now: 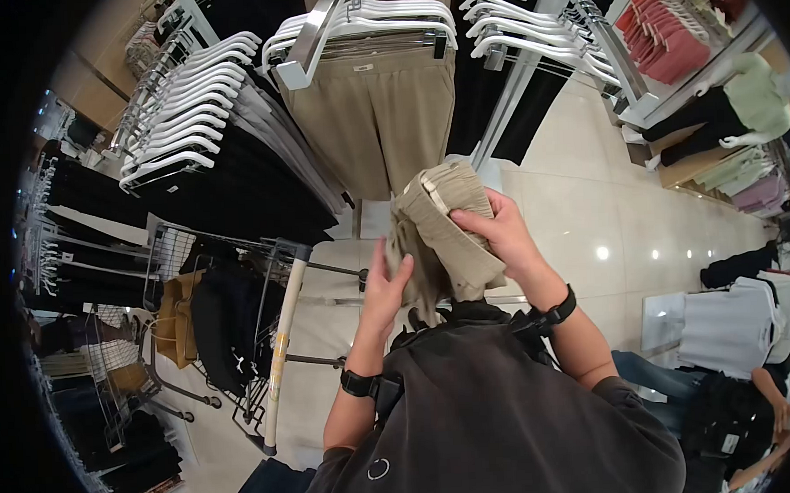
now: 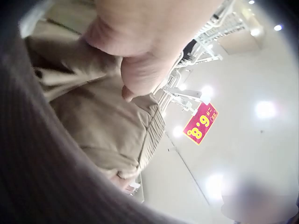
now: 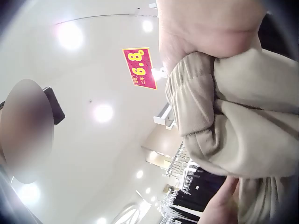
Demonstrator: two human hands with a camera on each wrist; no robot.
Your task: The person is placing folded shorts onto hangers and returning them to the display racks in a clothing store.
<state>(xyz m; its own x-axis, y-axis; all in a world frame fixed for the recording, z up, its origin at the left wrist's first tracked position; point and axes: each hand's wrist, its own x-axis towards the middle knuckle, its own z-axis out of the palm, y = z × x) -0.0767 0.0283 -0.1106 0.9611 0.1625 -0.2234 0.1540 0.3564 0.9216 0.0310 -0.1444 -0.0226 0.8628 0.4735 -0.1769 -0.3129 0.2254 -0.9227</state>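
Note:
Beige trousers with a gathered elastic waistband (image 1: 451,218) are bunched up in front of the person's chest. The right hand (image 1: 503,233) grips them at the waistband, thumb on top and fingers behind. At the lower left of the fabric is the left hand (image 1: 384,287), fingers extended and thumb raised, beside the hanging part; whether it touches the cloth is unclear. The left wrist view shows the cloth (image 2: 103,121) under the left hand (image 2: 140,42). In the right wrist view the gathered waistband (image 3: 191,93) lies below the right hand (image 3: 210,32).
Beige trousers (image 1: 367,115) hang on a rack straight ahead, with black trousers (image 1: 225,183) on white hangers to the left. A cart (image 1: 280,340) holding dark clothes and a tan bag (image 1: 178,322) stands at the left. Another person (image 1: 729,417) is at the lower right.

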